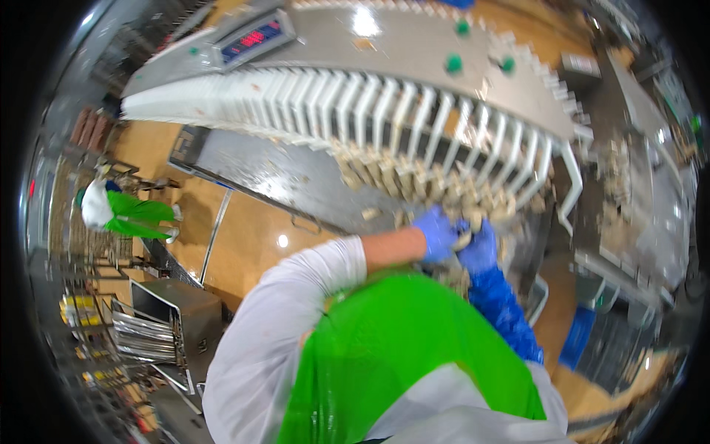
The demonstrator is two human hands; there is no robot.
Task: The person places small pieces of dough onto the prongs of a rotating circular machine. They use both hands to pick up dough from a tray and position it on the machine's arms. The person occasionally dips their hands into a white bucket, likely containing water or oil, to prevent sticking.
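Note:
My left hand (436, 234), in a blue glove with a bare forearm behind it, is closed at the front of the machine. Close beside it, my right hand (479, 249), gloved in blue with a blue sleeve cover, has its fingers curled. A small pale piece (464, 240) of what looks like food shows between the two hands, and both seem to grip it; blur hides the finger details. Just beyond them a row of similar beige pieces (403, 177) lies along the lower ends of the machine's white bent arms (362, 111). More pale pieces lie around my hands.
A steel table (259, 166) stretches left below the arms. The machine carries a red-lit display (254, 37) and green knobs (454, 64). A person (129, 211) in a green apron stands far left. A steel cart (174, 318) stands lower left, blue crates (577, 337) at right.

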